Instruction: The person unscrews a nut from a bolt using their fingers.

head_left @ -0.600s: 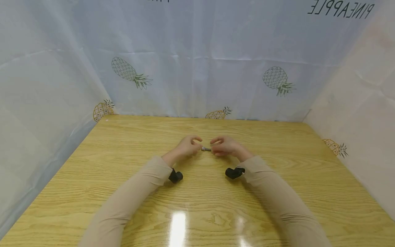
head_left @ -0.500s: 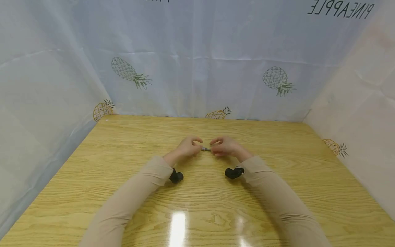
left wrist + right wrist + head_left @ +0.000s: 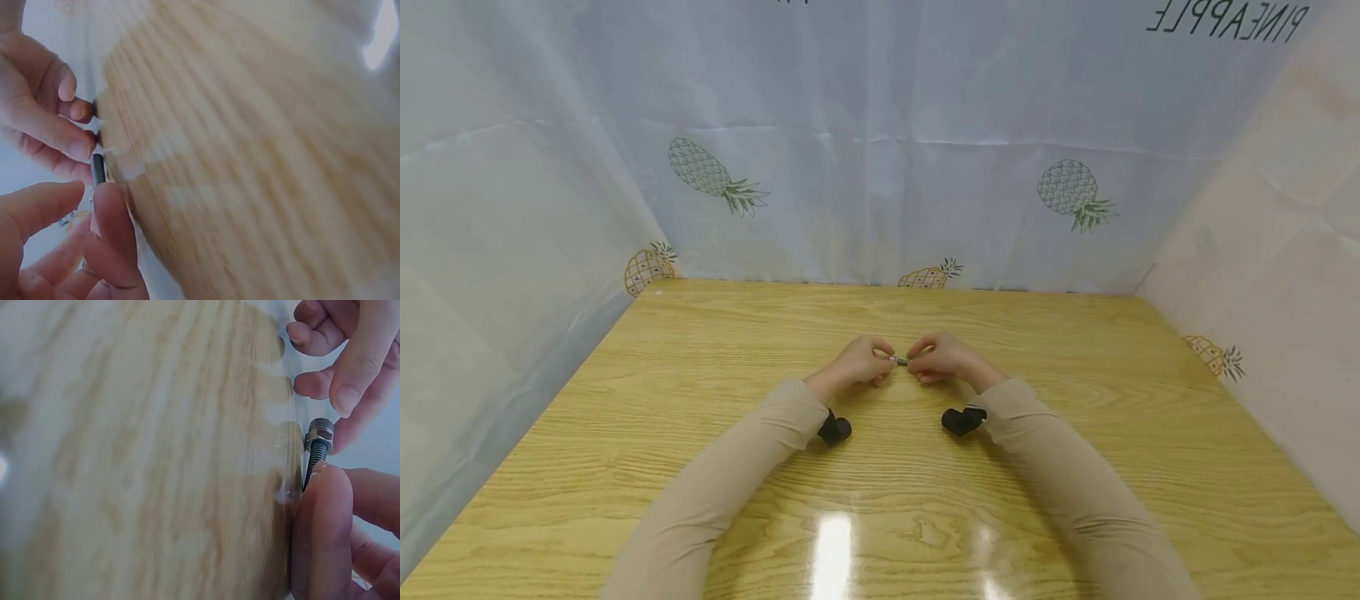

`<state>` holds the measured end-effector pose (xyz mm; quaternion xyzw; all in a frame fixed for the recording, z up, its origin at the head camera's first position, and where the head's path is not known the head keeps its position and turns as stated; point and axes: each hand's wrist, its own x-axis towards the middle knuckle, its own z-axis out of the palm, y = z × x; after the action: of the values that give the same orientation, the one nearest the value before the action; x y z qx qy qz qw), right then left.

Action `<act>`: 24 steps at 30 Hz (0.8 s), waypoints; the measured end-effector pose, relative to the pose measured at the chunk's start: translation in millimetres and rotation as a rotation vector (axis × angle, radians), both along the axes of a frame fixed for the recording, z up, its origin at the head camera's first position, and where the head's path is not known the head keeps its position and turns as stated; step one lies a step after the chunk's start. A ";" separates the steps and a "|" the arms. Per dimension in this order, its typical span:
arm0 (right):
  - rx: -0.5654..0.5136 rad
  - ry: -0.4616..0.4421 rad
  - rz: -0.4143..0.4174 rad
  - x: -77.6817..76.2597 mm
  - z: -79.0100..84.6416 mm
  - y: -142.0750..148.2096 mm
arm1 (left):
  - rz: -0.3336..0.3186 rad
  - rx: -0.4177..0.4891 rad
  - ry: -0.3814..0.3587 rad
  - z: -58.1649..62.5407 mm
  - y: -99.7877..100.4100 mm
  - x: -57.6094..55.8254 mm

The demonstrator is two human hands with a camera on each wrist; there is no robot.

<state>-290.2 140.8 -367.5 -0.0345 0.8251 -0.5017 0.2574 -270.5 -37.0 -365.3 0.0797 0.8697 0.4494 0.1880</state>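
A small metal bolt (image 3: pixel 902 362) lies on the wooden table between my two hands. In the right wrist view its cylindrical head with a hex nut (image 3: pixel 319 436) beneath it is plain, and the dark thread runs down behind my right fingertips. My left hand (image 3: pixel 859 360) is at the head end, thumb and index finger bent with a gap between them. At the thread end, my right hand (image 3: pixel 947 358) has its thumb and index finger curved close to the bolt. In the left wrist view the bolt's tip is visible just beside the right thumb, while the left fingers hide the head.
The wooden table (image 3: pixel 887 475) spreads around both hands. White curtains (image 3: pixel 880 183) with printed pineapples rise behind the table and at its sides. Beneath the sleeves sit black wrist cameras (image 3: pixel 835 429).
My left hand has moved slightly to the right and my right hand slightly to the left, both closer to the bolt. Less of the bolt shows between the fingertips.
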 end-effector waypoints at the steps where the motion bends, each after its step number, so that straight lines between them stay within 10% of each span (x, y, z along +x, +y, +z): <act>1: 0.001 -0.002 -0.005 -0.1 0.1 -0.7 | 0.001 -0.005 0.002 -0.7 0.2 -0.4; 24: 0.108 0.072 0.030 -1.3 -1.8 -6.8 | 0.000 -0.148 0.105 -1.1 4.8 -1.6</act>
<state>-291.5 134.0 -369.3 -0.0510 0.8590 -0.4511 0.2366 -272.0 -32.2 -366.4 0.0890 0.9091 0.3793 0.1473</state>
